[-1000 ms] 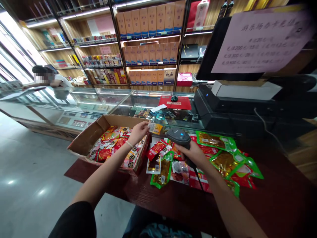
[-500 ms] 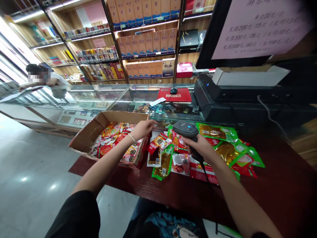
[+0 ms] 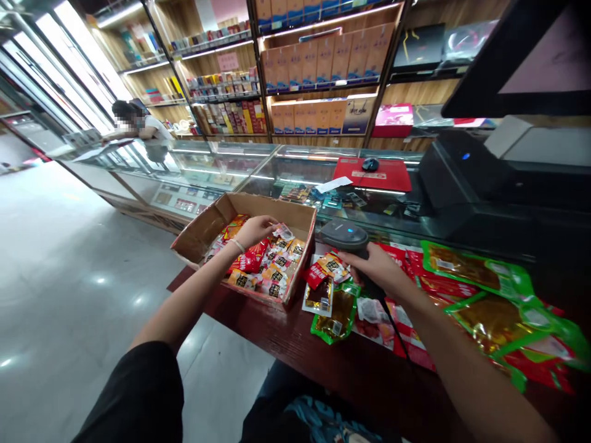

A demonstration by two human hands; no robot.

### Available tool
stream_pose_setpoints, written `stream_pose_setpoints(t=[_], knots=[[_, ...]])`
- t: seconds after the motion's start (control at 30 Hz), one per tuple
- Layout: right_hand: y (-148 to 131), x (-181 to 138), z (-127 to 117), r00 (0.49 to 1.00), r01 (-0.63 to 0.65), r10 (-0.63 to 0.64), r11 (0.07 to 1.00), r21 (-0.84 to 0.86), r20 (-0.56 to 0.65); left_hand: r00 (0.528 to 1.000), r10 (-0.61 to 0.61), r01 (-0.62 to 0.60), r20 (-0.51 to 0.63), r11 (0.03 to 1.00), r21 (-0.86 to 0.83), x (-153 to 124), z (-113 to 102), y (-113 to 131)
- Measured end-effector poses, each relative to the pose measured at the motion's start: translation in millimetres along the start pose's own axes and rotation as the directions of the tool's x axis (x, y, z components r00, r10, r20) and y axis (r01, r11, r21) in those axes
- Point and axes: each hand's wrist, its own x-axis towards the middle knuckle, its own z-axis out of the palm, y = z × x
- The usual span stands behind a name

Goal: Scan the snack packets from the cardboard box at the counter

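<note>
My left hand (image 3: 255,231) is over the open cardboard box (image 3: 295,212), its fingers pinched at a small pale pink snack packet (image 3: 283,232). Red packets (image 3: 249,258) and orange-and-white packets (image 3: 277,275) fill the box below it. My right hand (image 3: 381,267) is wrapped round the handle of a black barcode scanner (image 3: 344,234) with a lit blue light, its cable hanging down. Beneath and left of the scanner lie a red-and-orange packet (image 3: 333,266), a brown packet in a clear-edged pouch (image 3: 318,298) and a green-edged pouch (image 3: 339,314).
More green-edged pouches (image 3: 480,271) lie right of my right forearm on the dark red table (image 3: 258,329). Behind are a glass counter (image 3: 295,169), a mouse (image 3: 370,164) on a red mat (image 3: 392,176), and a black till machine (image 3: 457,178). A person (image 3: 154,132) leans on the counter far left.
My left hand has moved from the box's right edge to over its inside, and is now at a packet. The view has swung left; the scanner stays in my right hand.
</note>
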Motion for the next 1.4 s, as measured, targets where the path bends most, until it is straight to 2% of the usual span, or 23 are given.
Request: stream_pose_setpoints(t=[0.07,0.17,0.3,0.43,0.5,0.6,0.67,0.77,0.83,0.9,0.97,1.03,1.13,1.23,1.3,1.4], knots=[[-6.8,12.5,7.3,1.0,0.002,-0.002,1.0,0.008,-0.002,1.0,0.024,-0.025,0.013,0.996,0.089,8.2,5.2,-10.3],[-11.7,30.5,14.1,1.0,-0.003,0.003,1.0,0.023,0.018,0.984,0.13,-0.153,0.125,0.967,0.201,26.5,21.3,-20.4],[-7.6,50.2,16.3,0.999,-0.018,0.016,0.999,0.032,0.039,0.91,0.272,-0.371,0.311,0.871,0.321,56.3,51.6,-32.2],[-1.5,60.0,15.9,0.999,-0.038,0.037,0.998,0.042,0.036,0.84,0.208,-0.441,0.502,0.801,0.405,78.1,78.1,-41.8],[1.0,61.8,15.8,0.998,-0.046,0.044,0.998,0.051,0.036,0.841,0.159,-0.424,0.518,0.787,0.448,80.8,87.0,-42.3],[6.1,61.7,15.0,0.999,-0.032,0.031,0.997,0.067,0.025,0.874,0.188,-0.417,0.447,0.762,0.495,76.0,92.5,-37.2],[10.1,59.9,13.6,1.0,-0.016,0.015,0.997,0.074,0.015,0.873,0.221,-0.436,0.435,0.751,0.495,71.0,89.5,-31.5],[13.9,54.7,9.8,1.0,0.014,-0.013,0.995,0.101,-0.005,0.883,0.171,-0.383,0.438,0.802,0.458,66.0,75.1,-21.2],[14.1,50.4,6.8,1.0,0.023,-0.021,0.99,0.138,-0.015,0.914,0.133,-0.295,0.382,0.866,0.404,63.9,61.4,-13.6],[13.1,46.7,3.8,1.0,0.021,-0.019,0.983,0.18,-0.013,0.957,0.101,-0.186,0.273,0.934,0.306,61.3,47.5,-5.8],[12.4,43.9,1.2,0.999,0.037,-0.035,0.973,0.229,-0.014,0.99,0.039,-0.058,0.135,0.988,0.144,57.3,35.6,1.5],[13.0,42.1,-0.5,0.997,0.072,-0.069,0.959,0.275,-0.022,1.0,0.0,0.001,0.01,0.996,-0.089,52.2,27.0,8.9],[16.8,40.1,-1.2,0.994,0.11,-0.103,0.935,0.336,-0.038,0.996,0.026,-0.058,-0.083,0.911,-0.409,42.9,21.3,22.7],[21.6,38.0,-0.8,0.994,0.105,-0.094,0.921,0.375,-0.048,0.997,0.008,-0.051,-0.071,0.78,-0.623,33.5,23.3,39.7],[23.5,36.5,-1.1,0.996,0.091,-0.079,0.921,0.379,-0.046,0.997,-0.021,-0.033,-0.068,0.712,-0.701,29.0,26.6,48.6],[23.7,34.5,-2.8,0.996,0.084,-0.074,0.922,0.378,-0.04,0.989,-0.025,-0.085,-0.145,0.71,-0.699,26.0,29.6,52.7]])
